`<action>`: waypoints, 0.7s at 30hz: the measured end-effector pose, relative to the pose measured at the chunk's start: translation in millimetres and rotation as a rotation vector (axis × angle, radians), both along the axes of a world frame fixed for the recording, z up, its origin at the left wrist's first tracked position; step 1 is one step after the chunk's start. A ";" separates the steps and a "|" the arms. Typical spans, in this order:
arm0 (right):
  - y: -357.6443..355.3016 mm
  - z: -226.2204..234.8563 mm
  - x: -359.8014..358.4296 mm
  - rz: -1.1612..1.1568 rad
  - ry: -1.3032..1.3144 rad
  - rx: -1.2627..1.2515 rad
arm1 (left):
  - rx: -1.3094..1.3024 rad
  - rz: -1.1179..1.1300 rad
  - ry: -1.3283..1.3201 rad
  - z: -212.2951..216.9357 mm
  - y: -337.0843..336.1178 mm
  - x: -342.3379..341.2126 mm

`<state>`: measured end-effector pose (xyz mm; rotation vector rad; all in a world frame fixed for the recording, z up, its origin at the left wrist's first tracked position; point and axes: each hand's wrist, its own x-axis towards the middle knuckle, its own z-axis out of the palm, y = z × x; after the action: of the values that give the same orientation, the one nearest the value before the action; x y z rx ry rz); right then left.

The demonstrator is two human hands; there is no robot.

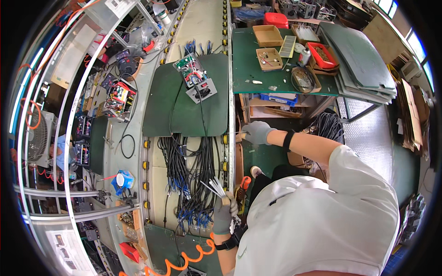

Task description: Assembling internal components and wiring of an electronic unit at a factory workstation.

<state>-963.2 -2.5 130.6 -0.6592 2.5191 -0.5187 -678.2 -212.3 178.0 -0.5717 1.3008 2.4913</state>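
Observation:
My left hand [223, 215], in a grey glove, is closed around a bundle of white cable ties [213, 187] that fan out up and to the left. It hovers over the near end of a thick bunch of black cables with blue connectors [193, 175], which lies along the conveyor. My right hand [257, 132], also gloved, is stretched out to the conveyor's side rail [230, 115] and pinches a single thin white tie [235, 133]. A black band sits on each wrist.
A dark green mat [161, 106] farther up the belt carries a circuit board with a fan [195, 77]. To the right stands a green table [248, 69] with cardboard boxes, a red tray [322, 54] and stacked dark sheets [363, 69]. An orange coiled hose [189, 260] runs near my left wrist.

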 end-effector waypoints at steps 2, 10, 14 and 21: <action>-18.5 -18.2 -47.1 0.085 0.072 0.089 | -0.013 0.087 0.010 8.5 -6.1 -20.3; -91.2 -134.3 -177.1 0.583 0.241 0.225 | -0.044 0.614 -0.206 11.9 -4.7 -38.2; -103.0 -170.4 -189.6 0.728 0.184 0.310 | -0.038 0.985 -0.215 11.5 14.0 -36.8; -101.9 -172.0 -200.7 0.834 0.051 0.279 | 0.051 1.268 -0.201 7.9 42.8 -67.5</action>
<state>-1163.9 -104.4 -41.4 -1.4888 2.0321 0.1484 -745.8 -169.5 185.9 -2.0699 0.8661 3.1446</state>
